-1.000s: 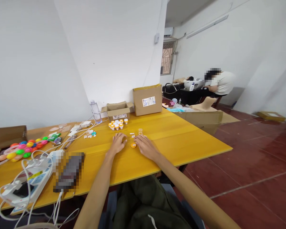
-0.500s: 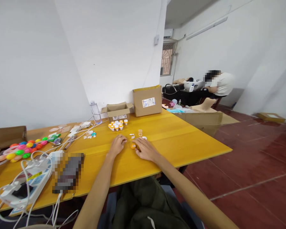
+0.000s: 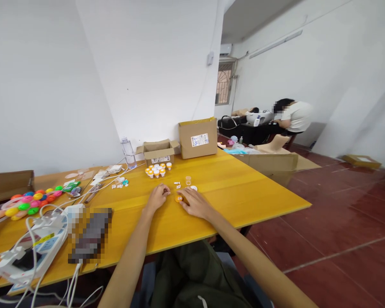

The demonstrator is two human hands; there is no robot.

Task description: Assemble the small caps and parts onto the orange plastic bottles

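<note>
On the yellow table, my right hand (image 3: 195,202) curls its thumb and fingers around the edge of a small round orange piece (image 3: 179,199) with a pale middle. My left hand (image 3: 158,197) rests just left of it, fingers bent together; what they hold, if anything, is too small to see. Beyond the hands lie small white pieces (image 3: 177,185), a clear little cup (image 3: 188,180) and a white disc (image 3: 194,188) partly behind the right fingers. Farther back, several orange-and-white knob-like pieces (image 3: 157,170) are grouped together.
Behind are an open small carton (image 3: 158,152), a larger closed carton (image 3: 198,139) and a clear bottle (image 3: 128,152). Leftward lie colourful balls (image 3: 35,201), a power strip (image 3: 46,244) with cables, and a dark blurred device (image 3: 91,235). A person (image 3: 297,115) sits in the background.
The view has shifted slightly. My hands and the orange piece stay almost where they were, with only small finger movement.
</note>
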